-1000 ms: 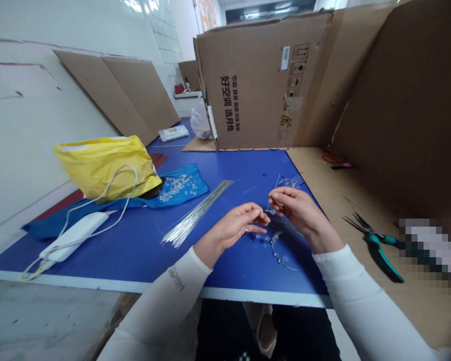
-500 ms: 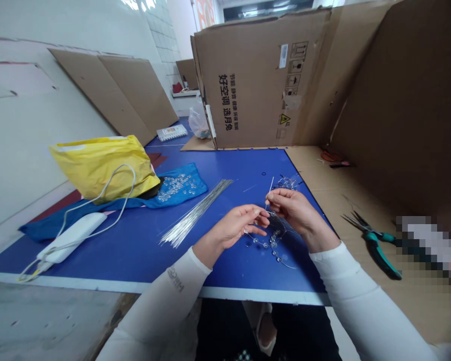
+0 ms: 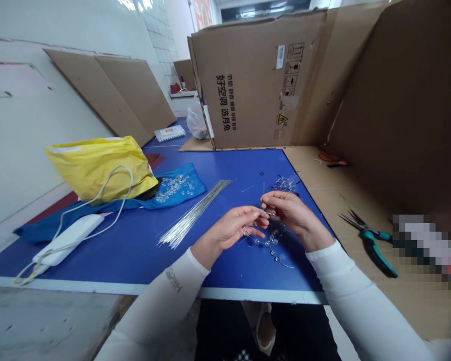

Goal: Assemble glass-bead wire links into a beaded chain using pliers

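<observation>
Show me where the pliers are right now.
In the head view, the green-handled pliers lie on the brown cardboard, to the right of the blue tabletop and the right hand.

Glossy clear beads (image 3: 273, 241) on thin metal wire (image 3: 284, 263) near, shiny metal rods (image 3: 194, 213) left, matt cardboard (image 3: 248, 85) far, glossy yellow plastic bag (image 3: 97, 168) left

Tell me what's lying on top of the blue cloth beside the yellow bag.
Clear beads lie scattered on the blue cloth. The yellow plastic bag rests over part of it, and a white cable crosses it. Whatever lies under the bag cannot be seen.
</observation>
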{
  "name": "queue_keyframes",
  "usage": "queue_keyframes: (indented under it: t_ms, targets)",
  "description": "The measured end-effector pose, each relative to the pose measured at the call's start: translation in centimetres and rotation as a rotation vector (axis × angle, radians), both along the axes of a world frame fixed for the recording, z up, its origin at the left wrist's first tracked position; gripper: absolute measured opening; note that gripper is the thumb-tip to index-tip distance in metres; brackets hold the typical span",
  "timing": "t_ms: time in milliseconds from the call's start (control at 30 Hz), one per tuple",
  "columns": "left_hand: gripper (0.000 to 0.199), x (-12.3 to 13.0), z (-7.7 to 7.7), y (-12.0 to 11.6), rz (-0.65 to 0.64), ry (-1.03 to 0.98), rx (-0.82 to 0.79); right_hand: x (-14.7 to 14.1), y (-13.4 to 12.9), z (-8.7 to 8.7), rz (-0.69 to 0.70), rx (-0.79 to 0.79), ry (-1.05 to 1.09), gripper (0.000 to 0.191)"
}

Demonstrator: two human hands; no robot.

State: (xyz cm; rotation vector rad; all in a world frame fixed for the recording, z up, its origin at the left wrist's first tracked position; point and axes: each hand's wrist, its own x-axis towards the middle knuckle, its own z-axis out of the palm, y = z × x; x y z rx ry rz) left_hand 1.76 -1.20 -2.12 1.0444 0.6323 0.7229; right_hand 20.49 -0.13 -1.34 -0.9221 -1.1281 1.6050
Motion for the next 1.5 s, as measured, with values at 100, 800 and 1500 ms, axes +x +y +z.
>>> queue_keyframes:
  t_ms: [100,800,1500]
  targets:
    - [0.026,0.0,-0.1,0.0,-0.007,-0.012,0.004,-0.1,0.0,-0.1,0.018,-0.005,0.007,0.028]
    - [0.026,-0.2,0.1,0.5,0.12,-0.037,0.012,1.1,0.1,0.2,-0.265,0.133,-0.23,0.031]
    - [0.02,0.0,0.5,0.5,0.206,-0.016,0.073,22.2,-12.0,-5.8,-0.347,0.304,-1.677,0.057]
